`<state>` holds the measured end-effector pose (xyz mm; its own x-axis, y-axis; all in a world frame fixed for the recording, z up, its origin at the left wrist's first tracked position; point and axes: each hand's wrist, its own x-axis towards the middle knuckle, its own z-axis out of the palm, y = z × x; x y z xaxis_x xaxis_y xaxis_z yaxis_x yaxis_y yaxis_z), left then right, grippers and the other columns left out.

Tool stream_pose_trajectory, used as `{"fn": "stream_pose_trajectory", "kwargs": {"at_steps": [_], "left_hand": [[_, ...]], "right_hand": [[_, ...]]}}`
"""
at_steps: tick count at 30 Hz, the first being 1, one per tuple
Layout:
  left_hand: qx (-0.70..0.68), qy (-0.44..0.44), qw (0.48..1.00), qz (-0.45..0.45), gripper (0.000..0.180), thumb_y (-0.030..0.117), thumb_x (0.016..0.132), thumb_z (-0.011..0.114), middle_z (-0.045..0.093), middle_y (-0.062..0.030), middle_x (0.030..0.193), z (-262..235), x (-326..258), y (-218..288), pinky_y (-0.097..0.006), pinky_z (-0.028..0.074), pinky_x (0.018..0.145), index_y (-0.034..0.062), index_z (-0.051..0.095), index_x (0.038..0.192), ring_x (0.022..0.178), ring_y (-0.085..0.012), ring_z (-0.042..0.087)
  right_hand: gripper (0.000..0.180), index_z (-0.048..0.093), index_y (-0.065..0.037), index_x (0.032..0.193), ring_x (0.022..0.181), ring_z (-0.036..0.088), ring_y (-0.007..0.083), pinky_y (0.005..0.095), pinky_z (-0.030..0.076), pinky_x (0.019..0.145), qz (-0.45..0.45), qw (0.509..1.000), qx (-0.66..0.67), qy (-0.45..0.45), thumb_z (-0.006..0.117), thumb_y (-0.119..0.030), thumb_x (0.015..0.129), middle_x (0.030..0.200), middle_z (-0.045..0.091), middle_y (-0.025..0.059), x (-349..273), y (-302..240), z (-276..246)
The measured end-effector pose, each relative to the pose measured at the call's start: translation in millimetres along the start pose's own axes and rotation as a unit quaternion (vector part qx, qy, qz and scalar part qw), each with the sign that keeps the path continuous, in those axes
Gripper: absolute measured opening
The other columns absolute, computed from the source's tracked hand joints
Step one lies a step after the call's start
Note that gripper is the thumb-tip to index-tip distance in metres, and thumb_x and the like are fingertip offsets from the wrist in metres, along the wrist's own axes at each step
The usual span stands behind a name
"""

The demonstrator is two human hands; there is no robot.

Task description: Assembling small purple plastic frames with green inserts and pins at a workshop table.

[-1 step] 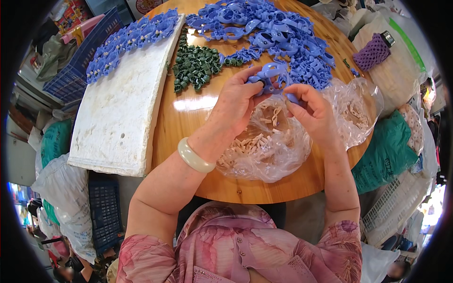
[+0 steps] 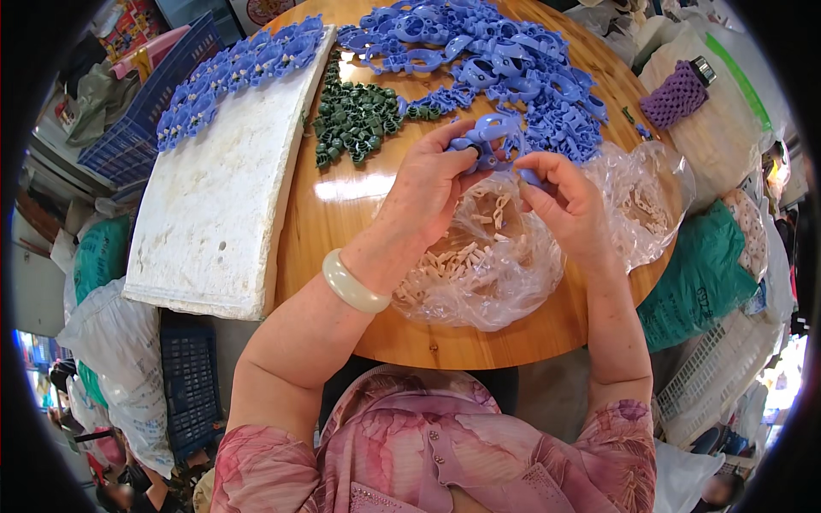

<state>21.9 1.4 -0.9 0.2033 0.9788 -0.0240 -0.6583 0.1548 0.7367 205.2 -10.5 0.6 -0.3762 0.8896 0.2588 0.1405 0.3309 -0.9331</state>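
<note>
Above the clear plastic bag of small beige pegs, both my hands meet at a blue plastic part with rounded openings. My left hand is closed round its left side, thumb near a dark round spot on it. At its right end my right hand pinches a small blue piece; whether the two pieces are joined I cannot tell. Behind lies a heap of similar blue plastic parts, with smaller blue pieces nearer me. Dark green small parts are piled to the left.
A white foam board overlaps the left of the round wooden table, with rows of blue assemblies along its far side. A second peg bag lies at the right, near a purple knitted item. Blue crates and sacks surround the table.
</note>
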Motion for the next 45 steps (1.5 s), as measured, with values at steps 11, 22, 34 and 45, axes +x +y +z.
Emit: {"fn": "stream_pose_trajectory", "kwargs": {"at_steps": [11,22,34,45], "left_hand": [[0.009,0.003,1.000,-0.002,0.039,-0.007,0.086,0.039,0.054,-0.0212,0.109,-2.3,0.8,-0.4,-0.037,0.048,0.091,-0.0092,0.038,0.124,0.101,-0.0283,0.057],[0.006,-0.027,0.999,-0.033,0.038,-0.005,0.086,0.041,0.057,-0.0177,0.109,-2.4,0.7,-8.2,-0.034,0.050,0.088,-0.0081,0.040,0.124,0.099,-0.0237,0.058],[-0.041,-0.057,0.995,-0.070,0.035,-0.003,0.086,0.043,0.055,-0.0158,0.108,-6.8,-1.7,-8.5,-0.036,0.049,0.089,-0.0086,0.043,0.121,0.095,-0.0238,0.059],[-0.045,-0.051,0.994,-0.085,0.032,-0.003,0.086,0.042,0.056,-0.0157,0.106,-10.1,-0.1,-8.8,-0.036,0.050,0.086,-0.0081,0.046,0.117,0.092,-0.0235,0.059]], "right_hand": [[0.021,0.058,-0.004,0.103,0.082,0.057,0.0169,0.0257,0.046,0.070,-0.206,0.939,-0.273,0.026,0.056,0.002,0.083,0.089,0.056,0.0059,3.1,-9.0,0.7],[0.016,0.062,-0.002,0.095,0.075,0.055,0.0067,0.0195,0.045,0.066,-0.045,0.995,-0.033,0.079,0.064,0.002,0.079,0.087,0.058,0.0004,0.3,-2.2,9.7],[0.020,0.066,-0.003,0.095,0.078,0.057,0.0152,0.0240,0.046,0.065,-0.178,0.947,-0.244,0.113,0.067,0.000,0.075,0.091,0.059,0.0054,7.3,1.6,7.4],[0.021,0.065,-0.003,0.097,0.080,0.059,0.0176,0.0255,0.048,0.066,-0.180,0.940,-0.273,0.101,0.065,0.000,0.077,0.090,0.059,0.0062,6.3,-2.8,8.9]]}}
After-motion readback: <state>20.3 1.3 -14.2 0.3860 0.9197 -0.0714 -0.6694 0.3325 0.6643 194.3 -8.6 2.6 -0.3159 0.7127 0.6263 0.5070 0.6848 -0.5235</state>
